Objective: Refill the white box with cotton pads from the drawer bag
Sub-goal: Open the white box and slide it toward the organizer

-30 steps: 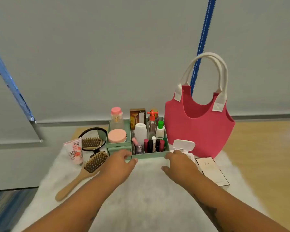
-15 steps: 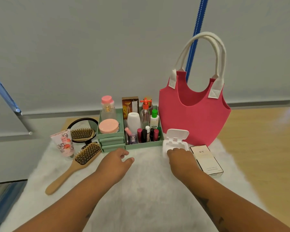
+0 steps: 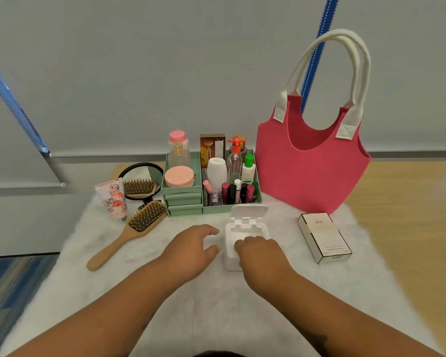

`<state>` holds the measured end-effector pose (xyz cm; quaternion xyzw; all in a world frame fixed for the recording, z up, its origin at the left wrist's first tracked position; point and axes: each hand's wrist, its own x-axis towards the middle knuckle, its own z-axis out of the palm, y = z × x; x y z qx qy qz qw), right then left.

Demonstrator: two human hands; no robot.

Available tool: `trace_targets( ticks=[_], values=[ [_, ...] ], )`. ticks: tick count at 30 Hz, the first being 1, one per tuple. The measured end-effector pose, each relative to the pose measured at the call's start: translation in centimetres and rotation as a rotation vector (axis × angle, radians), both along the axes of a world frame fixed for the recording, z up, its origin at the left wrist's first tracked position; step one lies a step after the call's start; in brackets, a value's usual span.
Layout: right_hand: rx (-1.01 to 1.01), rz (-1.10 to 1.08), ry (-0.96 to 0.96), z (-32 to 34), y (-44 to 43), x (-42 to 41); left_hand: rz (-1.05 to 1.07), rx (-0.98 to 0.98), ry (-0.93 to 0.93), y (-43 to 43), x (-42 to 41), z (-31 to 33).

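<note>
White plastic box point(image 3: 245, 235) with a flip lid stands on the fluffy white rug point(image 3: 196, 305), just in front of the mint green organiser with small drawers point(image 3: 183, 199). Its lid is open and stands upright at the far side of the box. Right hand point(image 3: 262, 256) lies over the near part of the box, with the fingers point(image 3: 242, 244) curled down onto its top; whether they pinch something I cannot tell. Left hand point(image 3: 191, 246) is just beside the box on its left, above the rug, with the fingers loosely spread and not holding anything. To the right of the box lies a cream rectangular perfume carton point(image 3: 323, 237), well apart from it. Behind the carton stands a pink felt handbag with white handles point(image 3: 312, 163). Left of the organiser lie a wooden hairbrush point(image 3: 137, 228), a pink printed tube point(image 3: 112, 198) and a round black mirror point(image 3: 142, 181).
</note>
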<state>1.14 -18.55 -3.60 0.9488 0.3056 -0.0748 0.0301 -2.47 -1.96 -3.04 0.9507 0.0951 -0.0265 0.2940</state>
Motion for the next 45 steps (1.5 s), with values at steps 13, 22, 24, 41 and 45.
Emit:
trace_targets(
  ticks=[13,22,24,41,45],
  values=[
    [0.247,-0.024,-0.009,1.0,-0.5,1.6,-0.327,0.169,0.064,-0.7,-0.9,-2.3],
    [0.154,-0.055,-0.009,0.2,0.4,3.9,-0.351,0.212,0.056,-0.9,-1.0,-2.4],
    [0.123,-0.053,0.019,-0.2,0.6,4.2,-0.344,0.211,0.050,-0.9,-1.0,-2.5],
    [0.004,-0.027,0.039,0.5,2.4,5.7,-0.132,0.043,-0.046,1.0,1.0,-2.1],
    [0.098,0.022,-0.010,2.2,4.7,6.8,0.220,-0.214,-0.082,2.9,2.9,-1.3]
  ],
)
